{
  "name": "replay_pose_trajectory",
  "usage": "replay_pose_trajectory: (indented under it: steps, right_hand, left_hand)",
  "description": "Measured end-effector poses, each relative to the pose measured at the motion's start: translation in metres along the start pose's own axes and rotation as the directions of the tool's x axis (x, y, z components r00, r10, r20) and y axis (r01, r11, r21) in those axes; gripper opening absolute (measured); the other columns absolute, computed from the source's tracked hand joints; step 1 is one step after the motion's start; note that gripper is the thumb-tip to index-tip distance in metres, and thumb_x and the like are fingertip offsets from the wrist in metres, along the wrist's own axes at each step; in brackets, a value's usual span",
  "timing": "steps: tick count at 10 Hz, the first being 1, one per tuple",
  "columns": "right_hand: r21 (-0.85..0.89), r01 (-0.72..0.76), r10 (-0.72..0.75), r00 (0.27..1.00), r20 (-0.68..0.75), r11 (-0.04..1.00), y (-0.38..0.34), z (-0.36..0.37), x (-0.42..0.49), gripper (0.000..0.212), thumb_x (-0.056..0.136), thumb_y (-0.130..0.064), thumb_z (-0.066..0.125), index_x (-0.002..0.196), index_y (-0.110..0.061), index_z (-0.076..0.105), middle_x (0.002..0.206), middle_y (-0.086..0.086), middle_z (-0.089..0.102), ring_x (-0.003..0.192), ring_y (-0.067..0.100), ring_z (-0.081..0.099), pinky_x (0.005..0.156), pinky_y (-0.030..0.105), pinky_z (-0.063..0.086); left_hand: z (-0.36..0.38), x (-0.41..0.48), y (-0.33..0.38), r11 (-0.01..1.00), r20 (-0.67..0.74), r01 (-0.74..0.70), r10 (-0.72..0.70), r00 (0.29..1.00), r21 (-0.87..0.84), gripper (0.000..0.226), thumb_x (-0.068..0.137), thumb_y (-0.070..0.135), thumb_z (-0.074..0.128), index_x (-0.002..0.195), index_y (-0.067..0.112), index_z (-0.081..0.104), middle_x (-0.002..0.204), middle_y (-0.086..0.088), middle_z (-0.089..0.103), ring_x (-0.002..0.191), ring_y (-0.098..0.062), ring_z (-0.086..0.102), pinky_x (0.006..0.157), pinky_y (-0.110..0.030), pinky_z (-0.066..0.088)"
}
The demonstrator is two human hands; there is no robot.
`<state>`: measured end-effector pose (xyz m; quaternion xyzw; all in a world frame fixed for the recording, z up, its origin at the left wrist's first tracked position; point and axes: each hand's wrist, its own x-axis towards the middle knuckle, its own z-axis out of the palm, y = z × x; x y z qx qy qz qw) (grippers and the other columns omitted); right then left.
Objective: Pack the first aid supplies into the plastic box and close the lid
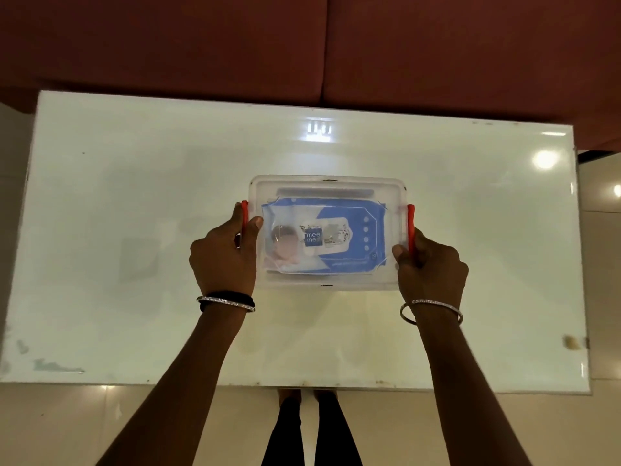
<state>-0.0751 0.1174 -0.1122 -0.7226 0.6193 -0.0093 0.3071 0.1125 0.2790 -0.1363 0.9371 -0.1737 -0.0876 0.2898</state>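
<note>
A clear plastic box [327,186] stands in the middle of the white table with its transparent lid lying on top. Through the lid I see a blue pack of wet wipes [339,213] filling most of the box; anything under it is hidden. A red latch [245,213] runs down the box's left side and another red latch [410,227] down its right side. My left hand [223,257] grips the left side, thumb on the lid, fingers over the latch. My right hand [431,267] grips the right side the same way.
The glossy white table [117,213] reaches to a near edge just in front of my legs and feet. A dark red sofa [302,45] stands right behind the table's far edge. Pale tiled floor shows at the right and below.
</note>
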Motion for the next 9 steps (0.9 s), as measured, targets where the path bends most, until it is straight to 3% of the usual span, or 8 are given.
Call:
replay_pose_trajectory:
  steps: [2,3,4,5,6,7,8,9]
  right_hand:
    - [0.036,0.012,-0.012,1.0,0.008,0.999,0.0,0.0,-0.003,0.039,0.091,-0.025,0.067,0.129,-0.016,0.064,0.107,0.009,0.076,0.095,0.03,0.072,0.087,0.029,0.049]
    - [0.023,0.007,-0.008,0.999,0.046,1.0,0.001,-0.002,0.001,0.035,0.091,-0.026,0.065,0.124,-0.015,0.067,0.106,0.009,0.076,0.093,0.03,0.071,0.084,0.028,0.048]
    - [-0.032,-0.017,0.021,0.993,0.119,0.999,0.001,-0.003,0.002,0.044,0.093,-0.03,0.063,0.133,-0.012,0.06,0.12,0.01,0.071,0.106,0.031,0.067,0.094,0.035,0.05]
    - [-0.068,-0.009,0.015,0.996,0.091,0.998,-0.01,-0.009,-0.005,0.058,0.094,-0.027,0.061,0.146,-0.008,0.044,0.14,0.013,0.058,0.128,0.032,0.055,0.107,0.04,0.041]
    - [-0.112,0.108,-0.102,0.993,0.055,0.988,-0.029,-0.018,-0.014,0.052,0.099,-0.019,0.051,0.148,-0.007,0.039,0.15,0.014,0.046,0.139,0.031,0.041,0.114,0.037,0.032]
    - [-0.154,0.237,-0.214,0.965,0.153,0.959,-0.052,-0.034,-0.022,0.05,0.102,-0.019,0.043,0.15,-0.006,0.036,0.156,0.012,0.038,0.148,0.028,0.029,0.119,0.036,0.025]
    - [-0.213,0.338,-0.283,0.926,0.251,0.917,-0.076,-0.051,-0.022,0.05,0.104,-0.023,0.039,0.151,-0.006,0.032,0.159,0.009,0.033,0.151,0.026,0.02,0.12,0.039,0.025]
    - [-0.242,0.381,-0.311,0.907,0.284,0.892,-0.107,-0.078,-0.015,0.05,0.103,-0.021,0.039,0.15,-0.004,0.031,0.157,0.012,0.036,0.151,0.029,0.021,0.117,0.043,0.03]
  left_hand:
    - [0.003,0.002,-0.003,1.0,-0.013,-0.021,0.021,1.0,0.008,0.04,0.091,0.041,0.061,0.122,0.018,0.068,0.086,-0.015,0.078,0.076,-0.032,0.072,0.062,-0.024,0.037]
    - [0.0,0.003,-0.001,1.0,0.035,0.006,-0.007,0.999,0.018,0.044,0.093,0.044,0.056,0.127,0.018,0.064,0.095,-0.014,0.077,0.086,-0.032,0.072,0.069,-0.031,0.048]
    - [-0.01,0.002,0.012,0.998,0.091,0.026,-0.032,0.995,0.063,0.048,0.098,0.041,0.046,0.137,0.015,0.053,0.111,-0.016,0.072,0.102,-0.035,0.068,0.083,-0.041,0.052]
    - [-0.025,-0.004,0.032,0.996,0.172,-0.038,0.023,0.985,0.085,0.044,0.101,0.03,0.042,0.138,0.009,0.051,0.131,-0.015,0.063,0.121,-0.033,0.059,0.098,-0.042,0.046]
    - [-0.036,-0.005,0.048,0.981,0.338,-0.125,0.068,0.939,0.15,0.042,0.102,0.025,0.037,0.14,0.009,0.048,0.144,-0.013,0.051,0.139,-0.028,0.042,0.11,-0.041,0.036]
    - [-0.052,-0.003,0.067,0.957,0.531,-0.206,0.069,0.844,0.203,0.047,0.103,0.024,0.031,0.147,0.01,0.035,0.156,-0.012,0.034,0.148,-0.026,0.021,0.119,-0.04,0.02]
    - [-0.069,0.003,0.083,0.9,0.697,-0.321,0.029,0.717,0.293,0.051,0.103,0.025,0.026,0.151,0.008,0.022,0.162,-0.013,0.014,0.15,-0.029,0.008,0.121,-0.044,0.013]
    - [-0.095,0.017,0.109,0.851,0.744,-0.389,-0.004,0.669,0.354,0.056,0.101,0.034,0.022,0.152,0.011,0.017,0.163,-0.013,0.004,0.15,-0.032,0.0,0.12,-0.048,0.014]
